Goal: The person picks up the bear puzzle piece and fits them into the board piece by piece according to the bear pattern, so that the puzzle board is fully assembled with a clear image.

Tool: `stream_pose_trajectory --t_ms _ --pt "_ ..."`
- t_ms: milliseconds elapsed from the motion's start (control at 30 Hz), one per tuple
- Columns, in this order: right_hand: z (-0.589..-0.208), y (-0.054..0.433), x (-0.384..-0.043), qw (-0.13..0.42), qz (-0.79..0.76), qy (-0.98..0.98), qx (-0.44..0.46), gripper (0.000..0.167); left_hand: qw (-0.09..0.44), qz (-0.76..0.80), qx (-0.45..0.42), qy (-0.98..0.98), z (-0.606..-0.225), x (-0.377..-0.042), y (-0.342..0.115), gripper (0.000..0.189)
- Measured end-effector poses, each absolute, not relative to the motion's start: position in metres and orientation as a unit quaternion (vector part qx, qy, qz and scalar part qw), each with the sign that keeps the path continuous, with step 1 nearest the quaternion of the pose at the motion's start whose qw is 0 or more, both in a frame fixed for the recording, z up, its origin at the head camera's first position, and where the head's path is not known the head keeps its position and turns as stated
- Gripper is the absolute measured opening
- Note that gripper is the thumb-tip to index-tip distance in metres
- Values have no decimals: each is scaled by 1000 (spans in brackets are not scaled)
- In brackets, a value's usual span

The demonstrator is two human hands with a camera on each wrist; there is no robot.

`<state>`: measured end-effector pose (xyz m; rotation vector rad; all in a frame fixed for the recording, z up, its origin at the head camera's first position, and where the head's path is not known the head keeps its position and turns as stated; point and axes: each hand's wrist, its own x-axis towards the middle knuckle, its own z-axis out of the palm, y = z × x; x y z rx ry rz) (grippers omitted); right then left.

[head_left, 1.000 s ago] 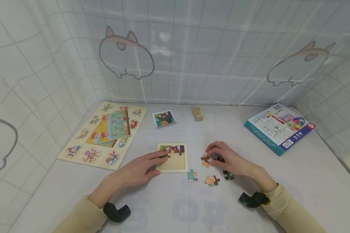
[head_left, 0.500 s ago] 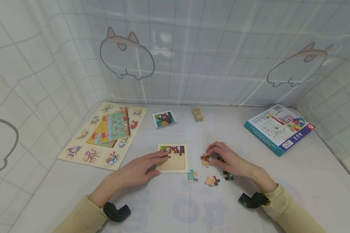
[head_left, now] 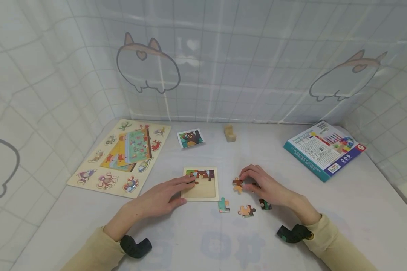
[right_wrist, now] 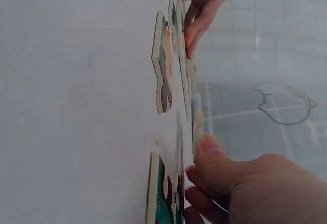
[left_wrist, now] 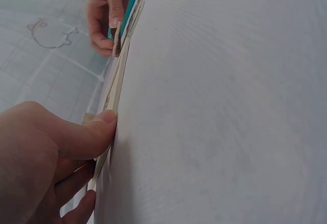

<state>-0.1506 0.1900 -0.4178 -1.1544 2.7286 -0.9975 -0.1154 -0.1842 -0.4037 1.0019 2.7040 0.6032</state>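
Observation:
In the head view my left hand (head_left: pixel 166 194) rests on the left side of a shallow wooden puzzle tray (head_left: pixel 216 190), fingers stretched over its edge and thumb at the near corner. Pieces with a bear's head fill the tray's top row, partly covered by those fingers. To the right, my right hand (head_left: pixel 266 184) pinches a brown-and-orange jigsaw piece (head_left: pixel 237 185) between thumb and fingers; the left wrist view shows this piece (left_wrist: pixel 117 40) tilted on edge. Around that hand lie a teal piece (head_left: pixel 224 205), an orange piece (head_left: pixel 246 210) and a dark green piece (head_left: pixel 265 204).
A bear picture card (head_left: pixel 190 138) and a small wooden block (head_left: pixel 229 133) lie behind the tray. On the left is a sea-animal board (head_left: pixel 91 171) with picture cards on it. A teal-sided box (head_left: pixel 325 148) lies at the back right.
The brown-and-orange piece has shifted slightly left and turned a little in my right hand's fingertips. My left hand and the tray have stayed in place.

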Motion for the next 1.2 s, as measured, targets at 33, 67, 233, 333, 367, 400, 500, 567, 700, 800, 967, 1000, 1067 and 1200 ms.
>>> stream_pose_trajectory --t_ms 33,67,233,333,367,400,500,567,700,800,967,1000,1067,1200 --pt "-417 189 -150 5 -319 874 -368 15 97 203 340 913 -404 -115 -184 52" --pt "-415 187 -150 2 -319 874 -366 15 98 202 340 913 -404 -115 -185 52" --pt "-405 172 -148 -9 -324 873 -364 16 100 202 337 914 -404 -115 -185 52" --pt "-401 162 -148 -14 -325 873 -363 17 102 203 336 914 -405 -116 -184 52" --pt "-400 158 -149 -16 -324 874 -361 17 102 203 337 914 -405 -116 -184 52" --pt "-399 154 -149 -18 -323 875 -360 17 101 203 339 913 -405 -116 -184 52" --pt "-398 142 -149 -18 -323 875 -360 18 103 204 333 915 -404 -116 -183 52" --pt "-397 134 -148 -16 -322 876 -360 19 105 204 328 916 -403 -116 -183 52" --pt "-395 121 -148 -10 -324 870 -371 19 112 206 324 917 -403 -116 -182 52" --pt "-394 112 -148 -10 -327 864 -384 18 113 208 326 915 -403 -117 -182 51" --pt "-391 97 -151 -7 -333 858 -391 17 115 206 326 916 -403 -117 -182 51" --pt "-391 95 -151 -5 -336 857 -390 17 115 206 327 915 -403 -117 -182 51" --pt "-391 89 -151 -1 -343 853 -392 17 114 206 327 915 -402 -116 -182 51" --pt "-396 83 -150 7 -353 850 -392 17 112 207 330 914 -402 -116 -183 52"
